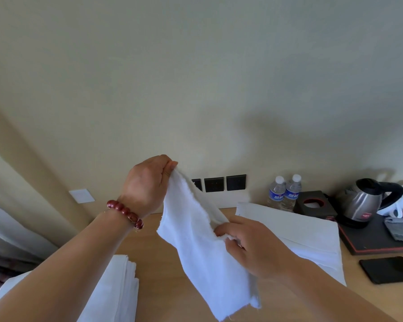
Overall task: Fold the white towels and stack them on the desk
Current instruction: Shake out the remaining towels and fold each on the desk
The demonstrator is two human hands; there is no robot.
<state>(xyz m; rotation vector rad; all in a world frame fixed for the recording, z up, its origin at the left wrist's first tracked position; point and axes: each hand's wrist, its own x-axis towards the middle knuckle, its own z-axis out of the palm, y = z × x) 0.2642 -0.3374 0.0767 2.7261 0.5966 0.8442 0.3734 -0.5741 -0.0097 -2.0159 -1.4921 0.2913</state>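
Both hands, left hand (147, 182) and right hand (249, 245), pinch towel (196, 240) edges above desk (163, 259).

The towel (203, 247) is showing plain white, the desk (163, 256) light wood. A bracelet (126, 213) of dark red beads is circling the left wrist. The kettle (363, 203) is gleaming silver with a black handle; the tray (379, 242) is showing black edged in red.
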